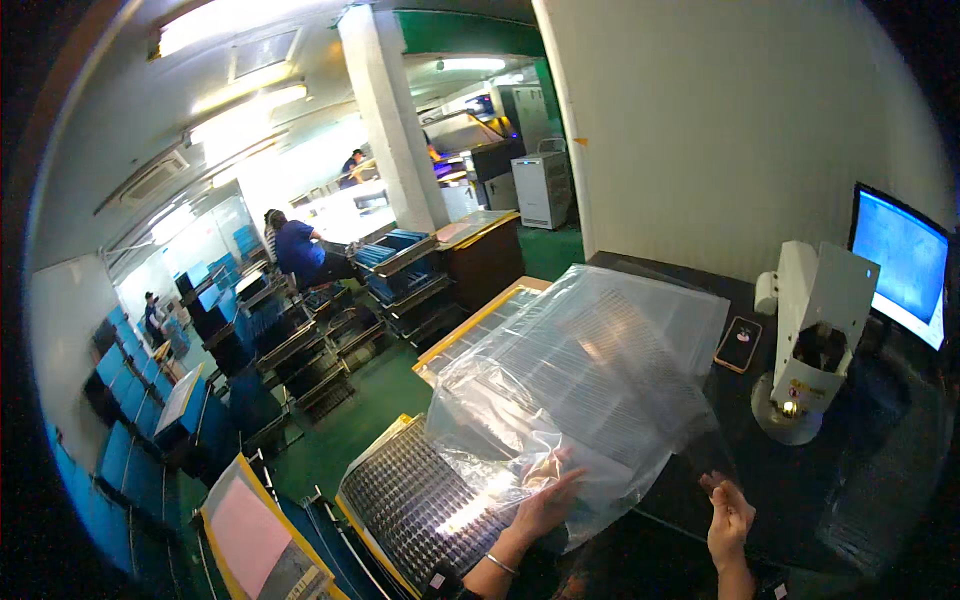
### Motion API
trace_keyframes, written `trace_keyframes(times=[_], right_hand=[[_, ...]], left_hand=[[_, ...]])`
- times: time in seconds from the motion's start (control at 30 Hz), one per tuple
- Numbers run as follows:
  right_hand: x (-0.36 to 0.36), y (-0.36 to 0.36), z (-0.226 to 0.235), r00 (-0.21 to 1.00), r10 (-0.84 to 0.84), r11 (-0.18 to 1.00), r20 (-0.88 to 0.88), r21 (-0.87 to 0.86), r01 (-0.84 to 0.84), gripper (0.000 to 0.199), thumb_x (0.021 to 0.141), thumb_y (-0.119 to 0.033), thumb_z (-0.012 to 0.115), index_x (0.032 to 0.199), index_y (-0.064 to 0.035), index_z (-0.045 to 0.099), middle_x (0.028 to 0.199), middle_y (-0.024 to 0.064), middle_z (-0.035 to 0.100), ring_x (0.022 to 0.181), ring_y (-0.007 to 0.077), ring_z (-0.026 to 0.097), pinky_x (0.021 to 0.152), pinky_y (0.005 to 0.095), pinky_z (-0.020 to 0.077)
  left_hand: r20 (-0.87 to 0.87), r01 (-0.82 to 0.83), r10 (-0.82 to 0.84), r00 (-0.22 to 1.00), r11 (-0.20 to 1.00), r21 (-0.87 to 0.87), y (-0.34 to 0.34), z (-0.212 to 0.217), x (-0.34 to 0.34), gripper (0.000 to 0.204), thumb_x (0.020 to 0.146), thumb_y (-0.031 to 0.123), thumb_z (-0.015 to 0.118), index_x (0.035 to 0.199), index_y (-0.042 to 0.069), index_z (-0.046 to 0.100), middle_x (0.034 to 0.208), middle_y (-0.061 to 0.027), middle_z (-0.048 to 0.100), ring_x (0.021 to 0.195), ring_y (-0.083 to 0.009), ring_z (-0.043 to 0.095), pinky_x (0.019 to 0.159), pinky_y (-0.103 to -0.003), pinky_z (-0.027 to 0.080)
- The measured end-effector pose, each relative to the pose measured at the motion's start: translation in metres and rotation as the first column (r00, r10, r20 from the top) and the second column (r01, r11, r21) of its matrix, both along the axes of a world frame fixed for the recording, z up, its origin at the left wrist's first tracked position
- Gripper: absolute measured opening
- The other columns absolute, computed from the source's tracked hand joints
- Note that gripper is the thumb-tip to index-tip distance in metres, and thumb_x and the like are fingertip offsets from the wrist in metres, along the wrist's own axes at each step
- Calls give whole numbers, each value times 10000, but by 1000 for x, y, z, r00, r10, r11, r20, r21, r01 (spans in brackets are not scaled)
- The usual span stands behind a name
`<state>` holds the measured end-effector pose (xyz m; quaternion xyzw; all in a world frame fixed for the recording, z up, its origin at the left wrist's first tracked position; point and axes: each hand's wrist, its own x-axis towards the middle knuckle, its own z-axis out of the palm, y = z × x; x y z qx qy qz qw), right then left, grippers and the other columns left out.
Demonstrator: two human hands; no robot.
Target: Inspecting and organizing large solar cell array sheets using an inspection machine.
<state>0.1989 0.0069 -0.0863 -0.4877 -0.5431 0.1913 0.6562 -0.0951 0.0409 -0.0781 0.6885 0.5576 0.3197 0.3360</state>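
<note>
A large clear plastic bag (pixel 500 395) lies across the near left part of the black table, its crumpled mouth toward me. My left hand (pixel 545 505) grips the bag's near edge, with a bracelet on that wrist. My right hand (pixel 730 515) is closed in a pinch on the near corner of a thin see-through film sheet (pixel 640 360) with fine lines. The film slants over the bag; I cannot tell whether part of it is inside. Below and left of my left hand is a panel (pixel 410 495) with a dark grid of small cells and a yellow border.
On the black table (pixel 690 510) stand a white device (pixel 815 330) with a round base, a phone (pixel 738 345) and a lit monitor (pixel 900 260). A pink-topped board (pixel 245 530) is at lower left. Racks (pixel 400 270) and a person in blue (pixel 297 250) are farther off.
</note>
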Motion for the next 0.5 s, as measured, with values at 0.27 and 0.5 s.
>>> trace_keyframes(times=[0.27,0.5], right_hand=[[5,-4,-6,981,141,987,-136,-61,-151,209,907,-93,498,1045,53,557,1029,164,606,935,239,610,828,330,502],[7,-9,4,996,66,991,-60,-116,-72,216,907,-98,500,1043,60,558,1001,150,627,928,221,614,809,316,501]], left_hand=[[-11,-267,307,952,845,463,7,-23,-1,318,769,83,611,1073,176,631,1265,-227,451,1083,-315,527,875,-382,427],[305,-562,578,757,336,756,-13,5,7,133,791,96,610,901,72,680,1117,-179,583,1086,-291,512,931,-383,375]])
